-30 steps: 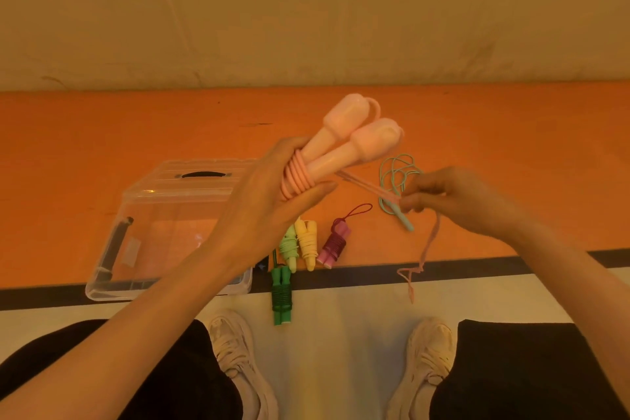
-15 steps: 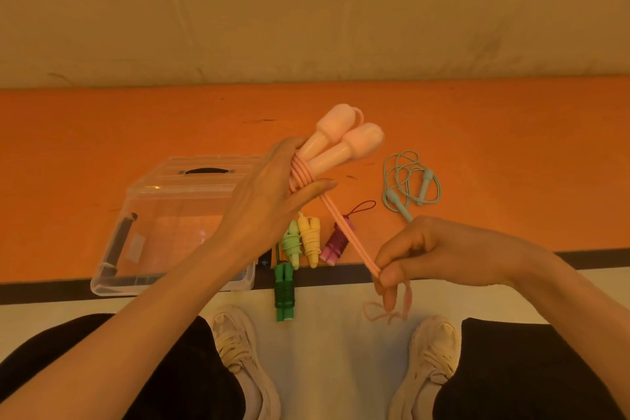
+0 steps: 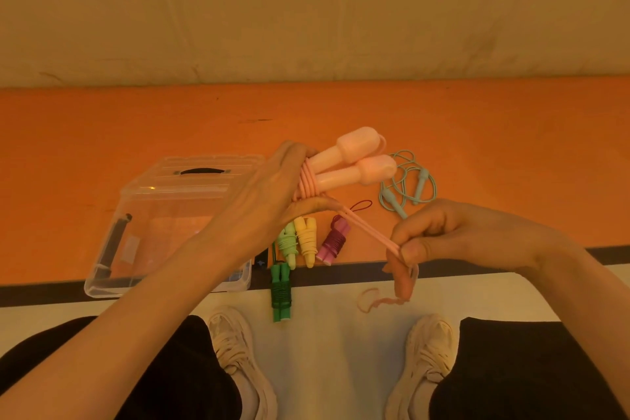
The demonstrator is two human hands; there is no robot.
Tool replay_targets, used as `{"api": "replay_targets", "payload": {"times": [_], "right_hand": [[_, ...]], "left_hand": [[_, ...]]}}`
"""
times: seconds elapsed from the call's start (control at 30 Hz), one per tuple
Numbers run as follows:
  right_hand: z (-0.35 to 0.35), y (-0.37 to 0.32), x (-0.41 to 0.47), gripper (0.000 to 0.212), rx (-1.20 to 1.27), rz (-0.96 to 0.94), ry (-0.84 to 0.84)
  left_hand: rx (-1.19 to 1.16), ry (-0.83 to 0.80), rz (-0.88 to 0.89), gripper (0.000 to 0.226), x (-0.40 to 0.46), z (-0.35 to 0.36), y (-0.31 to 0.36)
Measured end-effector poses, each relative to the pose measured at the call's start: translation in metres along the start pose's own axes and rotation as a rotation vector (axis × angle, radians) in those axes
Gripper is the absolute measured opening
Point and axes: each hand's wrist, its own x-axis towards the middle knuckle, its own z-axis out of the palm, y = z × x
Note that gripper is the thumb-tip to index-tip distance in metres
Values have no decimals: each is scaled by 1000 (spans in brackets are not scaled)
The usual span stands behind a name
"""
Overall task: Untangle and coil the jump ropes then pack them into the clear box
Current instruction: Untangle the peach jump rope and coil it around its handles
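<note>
a person's left hand (image 3: 269, 201) is gripping two pale pink plastic jump-rope handles (image 3: 354, 164), raised above the orange floor mat (image 3: 102, 133), with pink cord coiled round them. the right hand (image 3: 453, 235) is pinching the taut pink cord (image 3: 368, 232). the clear plastic lidded box (image 3: 163, 225) is sitting at left.
</note>
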Motion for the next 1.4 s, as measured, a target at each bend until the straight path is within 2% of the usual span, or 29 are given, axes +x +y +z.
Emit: {"api": "replay_targets", "payload": {"times": [0.1,0.2,0.37,0.43,0.53,0.6,0.7,0.8,0.93,1.1,1.2,1.33,1.4], "right_hand": [[-4,-2,-2,34,40,-40,52],[-4,-2,-2,36,56,-61,62],[1,-7,0,33,97,-65,68],[4,-8,3,28,69,-59,51],[13,-6,15,27,-2,-42,-24],[17,-8,20,27,3,-45,-40],[16,-13,18,25,57,-36,42],[15,-11,14,21,75,-2,193],[15,-5,12,38,59,120,298],[11,-6,1,6,-6,119,266],[10,-10,-5,17,-83,100,277],[9,-8,-5,48,-156,141,348],[10,-8,-5,37,-130,139,408]], "left_hand": [[-3,21,-34,76,1,-4,0],[39,8,-41,76,0,-2,1],[268,19,48,88,0,3,3],[334,35,56,80,0,6,8],[386,68,30,57,-2,14,12],[397,80,16,52,-2,17,11],[341,88,-1,50,1,11,8],[306,123,-53,54,4,0,1],[266,164,-130,57,5,-10,-9],[331,197,-203,54,6,-17,-23],[332,206,-214,51,6,-16,-26],[335,198,-214,50,7,-14,-27],[339,197,-223,51,7,-14,-28]]}}
